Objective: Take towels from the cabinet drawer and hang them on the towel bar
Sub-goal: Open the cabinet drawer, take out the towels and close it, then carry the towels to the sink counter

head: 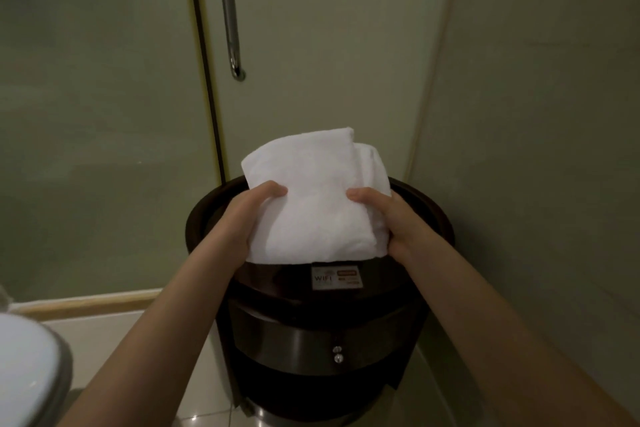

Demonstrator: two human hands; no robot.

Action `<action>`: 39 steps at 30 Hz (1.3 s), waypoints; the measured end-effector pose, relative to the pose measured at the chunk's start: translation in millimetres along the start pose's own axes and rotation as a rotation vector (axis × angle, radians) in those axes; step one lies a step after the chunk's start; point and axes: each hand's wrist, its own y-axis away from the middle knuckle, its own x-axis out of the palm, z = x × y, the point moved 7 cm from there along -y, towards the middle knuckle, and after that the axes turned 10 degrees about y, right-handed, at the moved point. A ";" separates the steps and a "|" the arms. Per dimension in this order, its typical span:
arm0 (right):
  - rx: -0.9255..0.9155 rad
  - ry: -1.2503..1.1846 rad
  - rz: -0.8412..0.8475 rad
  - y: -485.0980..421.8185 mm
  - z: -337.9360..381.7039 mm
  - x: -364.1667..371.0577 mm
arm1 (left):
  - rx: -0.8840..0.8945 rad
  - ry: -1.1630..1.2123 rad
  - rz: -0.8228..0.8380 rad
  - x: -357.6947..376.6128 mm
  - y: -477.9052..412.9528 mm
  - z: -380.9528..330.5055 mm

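- Your left hand [254, 218] grips the left edge of the folded white towel [318, 198], centre of the frame.
- Your right hand [394, 218] grips its right edge.
- The towel is over the round dark cabinet [311, 340] top, lower centre.

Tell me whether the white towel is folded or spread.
Folded: the white cloth towel forms a compact, layered rectangle, gripped at both sides by left hand and right hand.

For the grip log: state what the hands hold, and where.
A folded white towel: left hand grips its left edge, right hand its right edge.
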 end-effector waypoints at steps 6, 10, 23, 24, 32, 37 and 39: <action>0.031 0.023 -0.019 23.7 68.2 7.1 | -0.062 0.034 0.011 14.4 28.1 -59.7; 0.049 0.063 -0.026 45.6 125.0 10.8 | -0.041 0.045 0.018 26.1 53.0 -111.6; 0.073 0.076 0.003 122.8 385.3 42.8 | -0.044 0.055 0.036 82.4 149.7 -355.3; 0.079 0.070 0.000 128.3 404.9 44.5 | -0.051 0.053 0.049 88.5 156.4 -374.1; 0.110 0.040 0.006 157.2 528.9 59.2 | -0.044 0.044 0.106 125.7 193.2 -503.6; 0.081 0.023 0.021 158.1 582.4 67.4 | -0.009 0.061 0.153 136.4 196.2 -557.1; 0.067 0.019 0.051 156.1 599.1 69.9 | 0.007 0.054 0.158 140.8 195.4 -573.1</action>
